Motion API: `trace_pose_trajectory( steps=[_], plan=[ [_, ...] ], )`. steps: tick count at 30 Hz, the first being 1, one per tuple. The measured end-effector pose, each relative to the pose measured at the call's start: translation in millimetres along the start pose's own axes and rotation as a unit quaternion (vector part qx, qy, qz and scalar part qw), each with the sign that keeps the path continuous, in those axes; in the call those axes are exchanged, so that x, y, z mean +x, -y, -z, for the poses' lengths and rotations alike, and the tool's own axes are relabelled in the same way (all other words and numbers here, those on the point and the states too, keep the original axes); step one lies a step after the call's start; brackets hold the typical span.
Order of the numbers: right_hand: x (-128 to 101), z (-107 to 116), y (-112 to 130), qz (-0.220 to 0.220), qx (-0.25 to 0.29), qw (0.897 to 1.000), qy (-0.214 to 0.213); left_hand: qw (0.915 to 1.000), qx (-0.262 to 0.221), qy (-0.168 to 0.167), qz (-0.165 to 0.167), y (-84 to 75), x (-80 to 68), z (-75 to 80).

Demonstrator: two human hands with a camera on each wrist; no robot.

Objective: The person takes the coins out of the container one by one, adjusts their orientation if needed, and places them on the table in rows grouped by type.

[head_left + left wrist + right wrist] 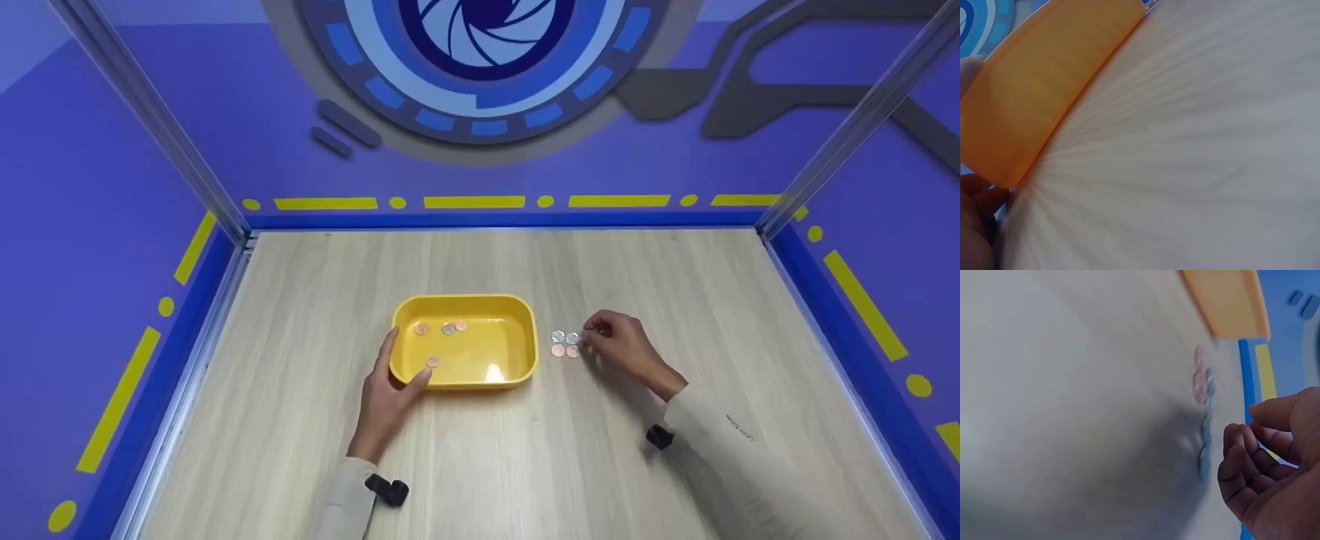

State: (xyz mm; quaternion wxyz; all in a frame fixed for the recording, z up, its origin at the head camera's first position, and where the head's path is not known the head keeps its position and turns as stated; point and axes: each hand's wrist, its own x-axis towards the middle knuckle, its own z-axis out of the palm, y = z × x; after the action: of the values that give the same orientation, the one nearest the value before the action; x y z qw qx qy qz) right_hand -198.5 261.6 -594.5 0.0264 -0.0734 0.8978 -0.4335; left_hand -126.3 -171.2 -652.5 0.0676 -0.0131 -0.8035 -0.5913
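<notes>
My left hand (382, 405) grips the near left corner of a yellow plastic tray (465, 300), thumb at the near rim and fingers along the left side. In the left wrist view the tray's outer wall (1044, 84) shows between thumb and fingers. Several coins lie inside the tray: copper ones (421, 328) and a silver one (448, 328). Right of the tray, silver coins (558, 337) lie in a row behind two copper coins (558, 351). My right hand (622, 345) hovers at the right end of this group, fingers loosely bent; no coin shows between thumb and fingers (1235, 467).
The pale wood table (480, 457) carries the tray and coins. Blue panels (480, 180) with yellow marks stand at the back and on both sides, joined by metal posts (840, 157). A dark wrist camera (388, 490) sits on the left sleeve.
</notes>
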Motion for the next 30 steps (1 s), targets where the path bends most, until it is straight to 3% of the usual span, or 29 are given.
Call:
trace_pose_trajectory(
  steps=[9, 17, 30],
  plan=[
    [4.7, -11.7, 32.1, 0.022, 0.009, 0.999, 0.034, 1.0000, -0.002, 0.003, 0.002, 0.9, -0.3, 0.1],
    [9.0, -16.2, 48.9, 0.073, 0.024, 0.996, 0.055, 1.0000, -0.003, 0.004, 0.001, -0.3, 0.5, 0.3],
    [15.7, -21.6, 64.6, 0.074, 0.055, 0.991, 0.092, 0.9999, -0.008, 0.001, -0.010, -0.4, -1.3, -0.5]
  ],
)
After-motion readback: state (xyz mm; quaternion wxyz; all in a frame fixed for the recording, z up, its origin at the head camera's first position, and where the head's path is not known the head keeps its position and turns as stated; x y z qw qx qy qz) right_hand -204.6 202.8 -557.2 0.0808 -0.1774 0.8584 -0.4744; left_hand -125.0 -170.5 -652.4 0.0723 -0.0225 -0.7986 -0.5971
